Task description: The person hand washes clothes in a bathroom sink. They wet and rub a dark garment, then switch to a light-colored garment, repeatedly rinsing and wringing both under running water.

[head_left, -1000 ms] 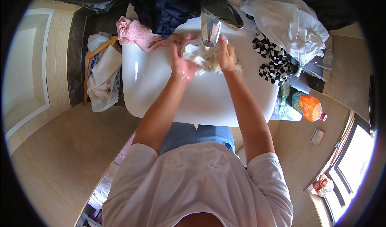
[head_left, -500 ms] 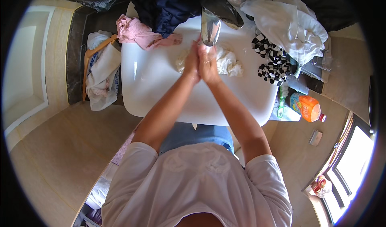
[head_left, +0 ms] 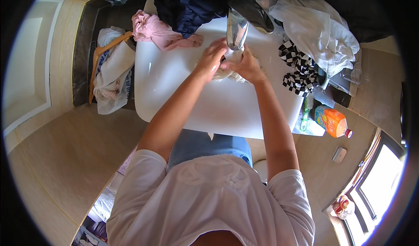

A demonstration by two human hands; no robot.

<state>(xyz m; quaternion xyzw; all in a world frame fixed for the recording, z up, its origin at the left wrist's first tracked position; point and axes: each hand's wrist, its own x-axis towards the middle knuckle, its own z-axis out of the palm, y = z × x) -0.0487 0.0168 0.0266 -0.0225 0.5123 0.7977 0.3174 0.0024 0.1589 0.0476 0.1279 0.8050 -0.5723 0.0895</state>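
Below the spout of the chrome faucet (head_left: 237, 28), both hands are over a bunched white cloth (head_left: 229, 75) in the white sink (head_left: 174, 108). My left hand (head_left: 212, 62) is on the cloth's left side, wet, its fingers stretched toward the spout. To its right, my right hand (head_left: 248, 66) has its thumb pointing left and its fingers spread away from it. A small gap shows between the two hands. The hands hide much of the cloth, and whether they press on it cannot be made out.
Pink cloth (head_left: 155, 31) and dark navy cloth (head_left: 192, 8) drape over the sink's far left rim. White fabric (head_left: 316, 32) and a black-and-white checkered cloth (head_left: 300, 82) lie at the right. Beside them are a green brush (head_left: 305, 117) and an orange bottle (head_left: 333, 121). A wooden hanger (head_left: 107, 49) is at left.
My hands were pressed together under the faucet; now they have parted, the right one moving rightward, and both sit over the white cloth with fingers spread. The view has shifted slightly.
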